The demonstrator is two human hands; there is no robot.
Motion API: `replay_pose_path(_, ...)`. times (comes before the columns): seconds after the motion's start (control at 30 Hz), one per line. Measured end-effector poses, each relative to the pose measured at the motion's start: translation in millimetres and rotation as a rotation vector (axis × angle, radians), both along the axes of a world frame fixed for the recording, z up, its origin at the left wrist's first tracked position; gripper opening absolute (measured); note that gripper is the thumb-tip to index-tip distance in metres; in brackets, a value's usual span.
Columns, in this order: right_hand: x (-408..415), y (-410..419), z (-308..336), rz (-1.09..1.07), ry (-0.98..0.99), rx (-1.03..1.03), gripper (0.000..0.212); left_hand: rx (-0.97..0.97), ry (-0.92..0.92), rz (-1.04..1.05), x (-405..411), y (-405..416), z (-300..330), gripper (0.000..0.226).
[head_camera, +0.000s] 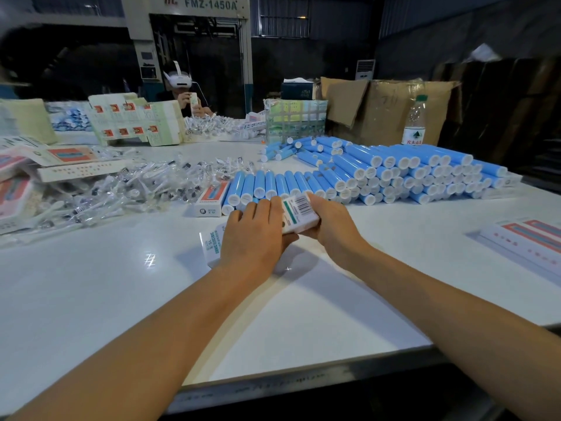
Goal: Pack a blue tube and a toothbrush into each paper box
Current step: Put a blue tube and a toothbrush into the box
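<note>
packing table, one box held in both hands

far left: flat pink-and-white cartons [13, 189] are stacked at the table [303, 314] edge. beside them a loose heap of wrapped toothbrushes [127, 189] is spread across the white top. a closed box [211, 198] is laid just left of a row of blue tubes [273, 185].

centre: the paper box [299, 214] is held above the table, its barcode face turned up. the left hand [255, 235] is laid over the box's near end, fingers curled over its top with the thumb beneath. the right hand [332, 221] is wrapped round the far end. whether a tube sits inside cannot be told.

right: a large stack of blue tubes [409, 174] is piled caps outward. a water bottle [415, 121] is stood behind it, before cardboard cartons [382, 107]. finished boxes [528, 238] are laid at the far right edge.
</note>
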State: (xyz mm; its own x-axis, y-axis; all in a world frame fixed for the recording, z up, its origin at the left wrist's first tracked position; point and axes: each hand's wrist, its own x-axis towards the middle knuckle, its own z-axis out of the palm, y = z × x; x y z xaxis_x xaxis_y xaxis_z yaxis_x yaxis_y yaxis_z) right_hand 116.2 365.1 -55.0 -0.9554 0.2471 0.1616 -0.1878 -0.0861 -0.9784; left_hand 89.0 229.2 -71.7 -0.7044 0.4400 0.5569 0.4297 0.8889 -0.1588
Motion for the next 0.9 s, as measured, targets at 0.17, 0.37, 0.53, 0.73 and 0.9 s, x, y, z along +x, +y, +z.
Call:
replay_pose_path(0.17,0.9,6.5,4.0,0.027,0.023,-0.055,0.029,0.064,0.003,-0.029,1.2,-3.1,2.2,0.073)
replay_pose_path(0.37,-1.2,6.6,2.3,0.029,0.018,-0.108,0.030,0.040,0.021,-0.030,2.0,-4.3,2.6,0.073)
replay_pose_path(0.53,-2.5,6.3,0.4,-0.002,0.013,-0.074,0.034,0.004,0.070,-0.036,4.2,-2.7,4.1,0.073)
replay_pose_path(0.73,0.4,2.8,-1.5,-0.049,0.059,0.127,0.025,0.037,0.033,-0.008,1.7,-2.0,2.6,0.074)
replay_pose_path(0.9,2.7,2.6,-6.0,-0.337,0.130,0.394,0.013,0.042,0.050,0.044,0.2,-0.6,3.2,0.074)
